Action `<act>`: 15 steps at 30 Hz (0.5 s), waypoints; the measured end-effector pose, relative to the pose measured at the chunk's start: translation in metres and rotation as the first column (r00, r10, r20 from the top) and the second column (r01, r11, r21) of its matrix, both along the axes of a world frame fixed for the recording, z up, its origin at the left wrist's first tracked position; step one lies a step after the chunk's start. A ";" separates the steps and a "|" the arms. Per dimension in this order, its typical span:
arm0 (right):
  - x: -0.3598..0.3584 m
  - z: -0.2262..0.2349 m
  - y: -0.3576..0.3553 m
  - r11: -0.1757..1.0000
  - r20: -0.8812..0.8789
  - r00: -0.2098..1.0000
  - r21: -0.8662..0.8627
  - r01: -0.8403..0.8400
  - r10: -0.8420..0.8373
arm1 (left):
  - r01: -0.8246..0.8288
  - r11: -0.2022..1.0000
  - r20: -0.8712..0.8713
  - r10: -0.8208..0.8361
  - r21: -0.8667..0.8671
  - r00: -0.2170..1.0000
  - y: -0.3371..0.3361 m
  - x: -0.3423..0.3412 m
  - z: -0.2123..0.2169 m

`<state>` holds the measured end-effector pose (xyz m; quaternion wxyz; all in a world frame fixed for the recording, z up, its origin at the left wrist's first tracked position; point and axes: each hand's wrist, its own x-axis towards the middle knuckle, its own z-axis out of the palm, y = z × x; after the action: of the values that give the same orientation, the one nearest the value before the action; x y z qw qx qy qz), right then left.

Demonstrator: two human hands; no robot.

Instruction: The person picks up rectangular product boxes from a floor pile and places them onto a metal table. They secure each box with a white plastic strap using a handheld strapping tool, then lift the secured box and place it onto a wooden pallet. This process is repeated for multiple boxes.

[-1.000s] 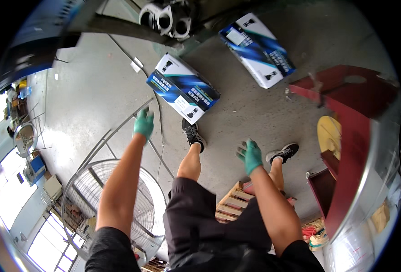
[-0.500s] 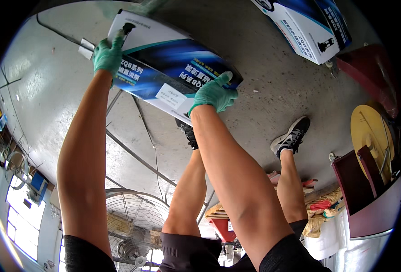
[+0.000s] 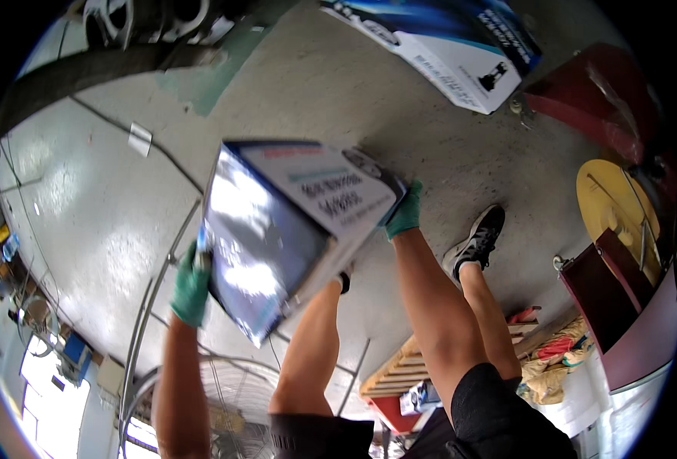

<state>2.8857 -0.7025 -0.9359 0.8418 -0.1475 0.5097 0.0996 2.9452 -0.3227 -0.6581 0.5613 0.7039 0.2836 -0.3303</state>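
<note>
Bare grey concrete floor [image 3: 338,99] is filling most of the frame, scuffed and glaring in the left part. A second long box [image 3: 461,46], white and blue, is lying flat at the upper right; a dark red cabinet [image 3: 621,306] and a yellow disc [image 3: 614,206] are crowding the right edge. A wire fan guard [image 3: 223,405] is showing at the lower left, a wooden pallet [image 3: 399,367] at lower centre.

The large cardboard box [image 3: 285,237] is sitting in the middle of the frame, clear of the floor, tilted with its glossy blue face turned down-left and its white printed side facing up. It is being carried between both hands, one at each end, probably because it is too long for one hand; the tilt is likely coming from the left end hanging lower in the picture than the right.

Left hand [image 3: 191,287], in a green glove, is gripping the lower-left end: fingers curled round the edge, pressed close together, thumb side hidden behind the box. Right hand [image 3: 406,214], also green-gloved, is cupping the right-hand corner: fingers wrapped against the box's end, closed on it rather than spread. How far the fingertips reach underneath, I cannot tell.

The person's own bare legs and a black-and-white shoe [image 3: 476,241] are showing below the box, right of centre.
</note>
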 end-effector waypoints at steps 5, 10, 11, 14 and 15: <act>-0.047 -0.054 -0.078 0.998 -0.001 1.000 -0.057 0.001 -0.001 | -0.804 0.549 -0.173 0.790 -0.231 0.589 -0.117 -0.060 0.009; -0.095 0.086 -0.111 0.998 -0.112 0.993 -0.065 0.024 -0.032 | -0.418 0.863 0.165 0.474 -0.285 0.865 -0.192 -0.057 0.156; -0.109 0.130 -0.124 0.997 -0.129 0.991 -0.070 0.027 -0.036 | -0.361 0.855 0.243 0.465 -0.371 0.852 -0.227 -0.045 0.193; -0.142 0.275 -0.168 0.995 -0.126 0.990 -0.087 0.052 -0.063 | -0.108 0.920 0.387 0.262 -0.377 0.884 -0.295 -0.026 0.306; -0.154 0.326 -0.187 0.990 -0.119 0.989 -0.113 0.079 -0.092 | -0.001 0.913 0.441 0.198 -0.408 0.875 -0.319 -0.017 0.344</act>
<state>2.7319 -0.8895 -0.6097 0.8028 -0.1643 0.5714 0.0446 2.9282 -0.6420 -0.3136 0.7602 0.6191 0.1017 -0.1689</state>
